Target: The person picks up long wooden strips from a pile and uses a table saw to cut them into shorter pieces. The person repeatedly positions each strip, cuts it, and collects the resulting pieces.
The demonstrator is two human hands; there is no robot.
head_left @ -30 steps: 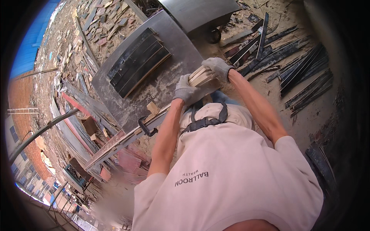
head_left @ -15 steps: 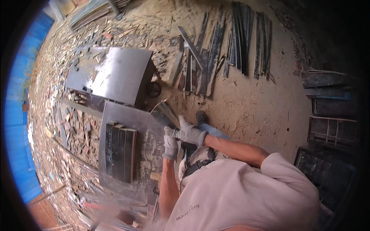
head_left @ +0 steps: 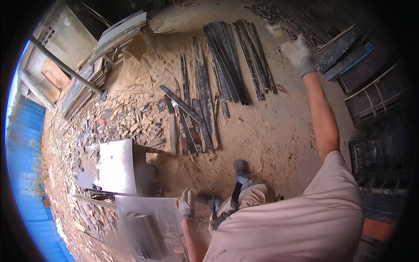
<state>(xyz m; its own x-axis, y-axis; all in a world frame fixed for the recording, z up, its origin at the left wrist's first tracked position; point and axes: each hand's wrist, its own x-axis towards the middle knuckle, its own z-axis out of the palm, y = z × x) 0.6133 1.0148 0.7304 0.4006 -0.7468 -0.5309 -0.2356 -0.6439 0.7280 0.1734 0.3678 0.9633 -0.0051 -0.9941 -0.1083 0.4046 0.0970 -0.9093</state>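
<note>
My right hand, in a pale knitted glove, is stretched far out to the upper right with its fingers apart. Just beyond its fingertips is a small pale, blurred piece, apparently wood and apart from the hand. My left hand, gloved too, is at the right edge of a metal table, its fingers pointing up and no strip in its grasp. A small tan bit shows beside those fingers; whether they touch it is unclear. A blurred stack of dark boards lies on the table.
A shiny metal machine cover stands beyond the table. Long dark strips lie in bundles on the dusty floor. Wood offcuts litter the left side. Dark panels are stacked at the right, and a blue sheet wall rises at far left.
Both hands were together at the table corner, beside short dark-and-tan strips. My right hand has swung away to the upper right; my left has stayed by the table. The view has shifted.
</note>
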